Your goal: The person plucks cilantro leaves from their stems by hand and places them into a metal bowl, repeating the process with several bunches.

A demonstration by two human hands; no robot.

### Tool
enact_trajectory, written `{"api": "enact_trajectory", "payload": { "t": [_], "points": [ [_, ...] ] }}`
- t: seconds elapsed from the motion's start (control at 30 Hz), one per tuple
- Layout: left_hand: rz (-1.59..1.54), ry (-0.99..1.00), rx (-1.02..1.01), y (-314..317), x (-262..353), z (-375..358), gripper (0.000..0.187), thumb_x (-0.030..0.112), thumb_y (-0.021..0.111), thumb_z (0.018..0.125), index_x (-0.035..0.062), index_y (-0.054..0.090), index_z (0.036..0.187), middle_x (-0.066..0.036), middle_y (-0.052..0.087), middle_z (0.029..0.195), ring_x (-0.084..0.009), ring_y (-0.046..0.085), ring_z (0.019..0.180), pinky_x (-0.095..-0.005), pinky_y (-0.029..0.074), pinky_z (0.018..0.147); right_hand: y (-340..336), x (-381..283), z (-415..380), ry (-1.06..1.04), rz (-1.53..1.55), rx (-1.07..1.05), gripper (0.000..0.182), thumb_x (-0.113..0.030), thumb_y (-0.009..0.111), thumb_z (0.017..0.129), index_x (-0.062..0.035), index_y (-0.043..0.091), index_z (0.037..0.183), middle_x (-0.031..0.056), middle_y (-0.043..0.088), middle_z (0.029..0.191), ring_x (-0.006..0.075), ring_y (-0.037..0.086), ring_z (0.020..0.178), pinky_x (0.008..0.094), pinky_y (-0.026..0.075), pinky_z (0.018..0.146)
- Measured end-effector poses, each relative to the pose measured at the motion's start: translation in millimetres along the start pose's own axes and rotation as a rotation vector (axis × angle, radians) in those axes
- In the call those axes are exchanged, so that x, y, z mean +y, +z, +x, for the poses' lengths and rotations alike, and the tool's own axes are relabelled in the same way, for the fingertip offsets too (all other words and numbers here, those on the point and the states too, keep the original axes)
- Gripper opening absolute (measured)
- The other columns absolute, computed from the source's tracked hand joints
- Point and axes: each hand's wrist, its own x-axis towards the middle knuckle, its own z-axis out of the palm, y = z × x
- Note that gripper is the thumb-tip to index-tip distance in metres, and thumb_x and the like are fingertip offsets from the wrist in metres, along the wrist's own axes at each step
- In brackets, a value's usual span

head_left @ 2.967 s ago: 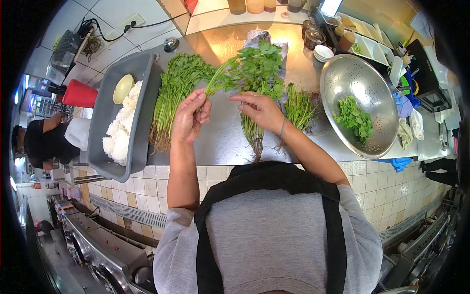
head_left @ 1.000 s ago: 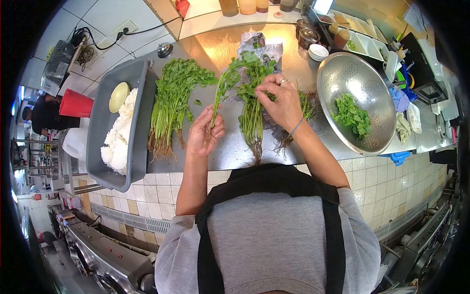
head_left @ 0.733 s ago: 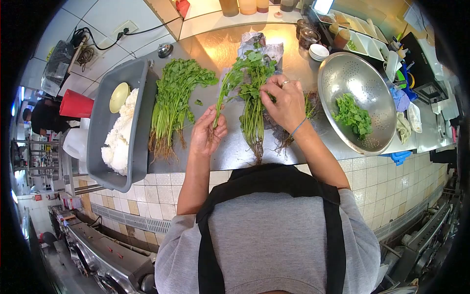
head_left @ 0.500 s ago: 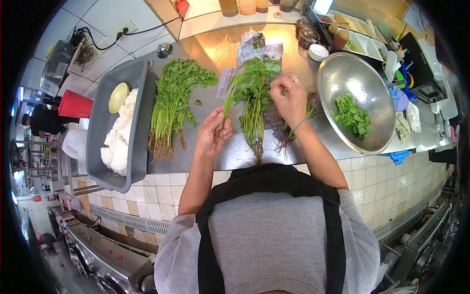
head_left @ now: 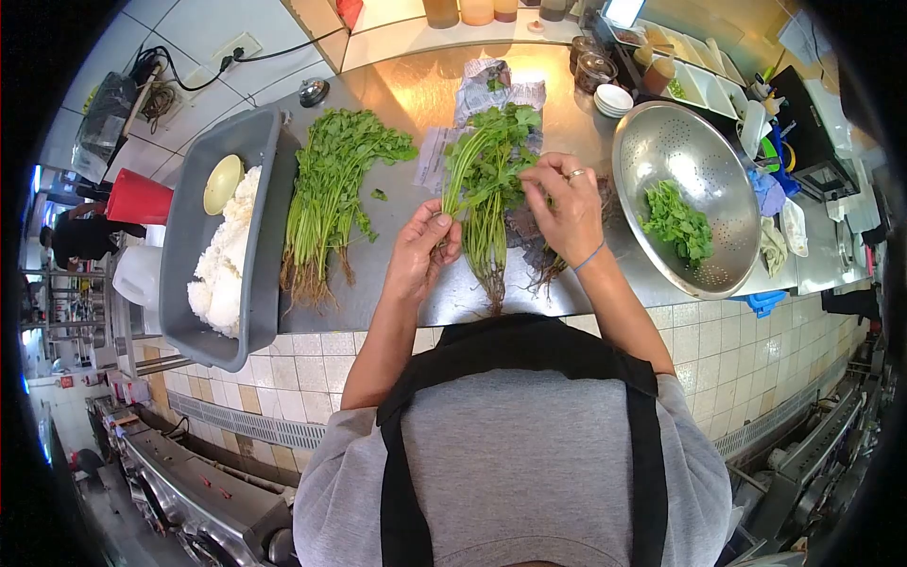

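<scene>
My left hand (head_left: pixel 422 248) is closed around the lower stems of a small coriander sprig (head_left: pixel 460 175), whose leafy top leans up and to the right. My right hand (head_left: pixel 569 210), wearing a ring and a blue wristband, has its thumb and fingers pinched at the leaves on the sprig's right side. Beneath both hands lies a rooted coriander bunch (head_left: pixel 487 241), its roots pointing towards me. Newspaper (head_left: pixel 435 159) sticks out under the leaves. A perforated metal colander (head_left: pixel 647 142) to the right holds picked green leaves (head_left: pixel 678 222).
A larger rooted bunch (head_left: pixel 326 194) lies left on the steel counter (head_left: pixel 402 90). Beside it, a grey tub (head_left: pixel 269 222) holds white rice (head_left: pixel 227 269) and a yellow bowl (head_left: pixel 223 184). Small white dishes (head_left: pixel 614 100) and jars (head_left: pixel 595 71) stand back right. Another person (head_left: pixel 80 236) is far left.
My left hand has moved right and slightly up with the sprig, closer to the right hand. The right hand has shifted slightly right and down, its fingers now at the leaves.
</scene>
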Motion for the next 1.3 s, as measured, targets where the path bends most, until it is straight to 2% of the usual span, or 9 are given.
{"api": "enact_trajectory", "payload": {
  "t": [0.37,0.67,0.73,0.87,0.93,1.0,1.17,1.27,1.3],
  "points": [
    [0.025,0.052,-0.037,-3,-2,-1,0.025,0.015,0.055,0.093,0.007,0.046,0.115,-0.002,0.055,0.073,-0.0085,0.047,0.06,-0.0202,0.036,0.053,2,-17,12,-0.053,0.092,-0.033,0.026,-0.011,0.071,0.071,-0.0106,0.066,0.096,0.0049,0.058,0.103,0.022,0.058,0.087,0.0375,0.04,0.08],
    [0.117,0.088,-0.038,-5,-4,-1,0.026,0.013,0.057,0.092,0.0071,0.047,0.115,-0.003,0.059,0.077,-0.0064,0.047,0.059,-0.0184,0.034,0.05,12,-8,15,0.084,0.28,-0.14,0.012,-0.014,0.07,0.076,-0.007,0.068,0.086,0.008,0.061,0.097,0.0246,0.059,0.092,0.0357,0.043,0.078],
    [0.169,0.094,-0.016,-4,-1,-2,0.026,0.011,0.057,0.092,0.0063,0.047,0.115,-0.003,0.06,0.078,-0.0059,0.046,0.059,-0.018,0.033,0.049,10,-7,17,0.077,0.4,-0.119,0.01,-0.012,0.07,0.076,-0.0051,0.068,0.083,0.0079,0.064,0.09,0.023,0.061,0.08,0.0347,0.046,0.072],
    [0.291,0.107,0.061,-7,2,-1,0.024,0.007,0.056,0.091,0.0042,0.049,0.113,-0.004,0.062,0.082,-0.0045,0.045,0.059,-0.0171,0.03,0.047,0,-8,19,0.065,0.333,-0.186,0.007,-0.01,0.069,0.077,-0.0047,0.068,0.082,0.0069,0.066,0.079,0.0212,0.061,0.068,0.0321,0.047,0.066],
    [0.277,0.105,0.082,-5,2,0,0.023,0.007,0.056,0.091,0.0039,0.049,0.112,-0.005,0.062,0.083,-0.0044,0.045,0.059,-0.0171,0.03,0.047,-7,-13,21,0.22,0.386,-0.311,0.006,-0.009,0.068,0.079,-0.0046,0.068,0.083,0.0067,0.066,0.072,0.019,0.06,0.062,0.03,0.047,0.065],
    [0.265,0.103,0.106,-6,2,0,0.022,0.006,0.055,0.09,0.0036,0.049,0.111,-0.005,0.063,0.084,-0.0042,0.045,0.058,-0.017,0.03,0.047,-6,-14,18,0.257,0.407,-0.291,0.007,-0.01,0.068,0.079,-0.004,0.068,0.084,0.0074,0.066,0.072,0.0182,0.06,0.062,0.0295,0.047,0.063],
    [0.269,0.311,0.201,-19,15,7,0.021,0.007,0.055,0.091,0.0049,0.049,0.111,-0.006,0.063,0.086,-0.0047,0.045,0.06,-0.0184,0.034,0.051,-7,-2,6,0.377,0.388,-0.212,0.011,-0.012,0.067,0.081,-0.0021,0.067,0.086,0.0101,0.067,0.074,0.0165,0.061,0.063,0.0297,0.048,0.062],
    [0.323,0.48,0.284,-45,39,13,0.02,0.008,0.054,0.092,0.0053,0.049,0.111,-0.006,0.064,0.086,-0.0051,0.045,0.061,-0.0195,0.036,0.053,-6,18,-7,0.366,0.252,-0.155,0.012,-0.012,0.066,0.082,-0.0013,0.066,0.087,0.0113,0.067,0.074,0.0191,0.063,0.065,0.0317,0.049,0.062],
    [0.341,0.514,0.316,-58,46,15,0.019,0.008,0.054,0.092,0.0052,0.049,0.11,-0.007,0.064,0.086,-0.0052,0.045,0.061,-0.0197,0.036,0.053,-7,22,-10,0.381,0.177,-0.147,0.011,-0.013,0.066,0.081,-0.0032,0.067,0.086,0.0128,0.066,0.075,0.0243,0.063,0.063,0.0343,0.049,0.061]
  ]
}}
